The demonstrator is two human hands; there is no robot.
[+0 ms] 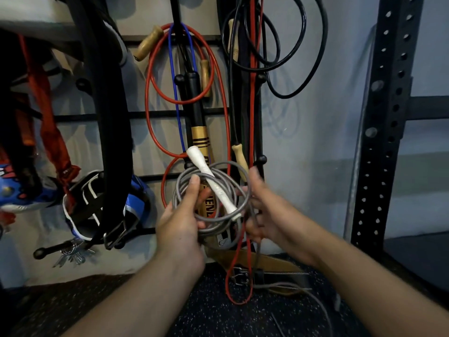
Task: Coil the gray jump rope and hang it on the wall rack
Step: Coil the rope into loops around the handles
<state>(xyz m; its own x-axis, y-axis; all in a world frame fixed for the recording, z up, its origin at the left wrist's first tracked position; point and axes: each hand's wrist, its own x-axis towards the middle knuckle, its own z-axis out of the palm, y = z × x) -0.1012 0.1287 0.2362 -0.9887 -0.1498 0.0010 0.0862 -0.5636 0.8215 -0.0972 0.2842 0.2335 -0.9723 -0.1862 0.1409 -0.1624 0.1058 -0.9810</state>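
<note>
The gray jump rope (184,181) is wound into several loops in front of the wall rack (145,115). Its white handle (211,183) lies diagonally across the coil. My left hand (179,222) grips the coil's left side, thumb pressed over the loops. My right hand (264,207) holds the coil's right side, where a loose gray strand runs down past the wrist to the floor (313,297). The hand is slightly blurred.
On the rack's black pegs (179,79) hang red (150,93), blue and black ropes (303,32), wooden handles, a black-and-gold bat and a wide black belt (109,117). A black perforated upright (386,117) stands at the right. A tan leather belt (269,263) lies on the speckled floor.
</note>
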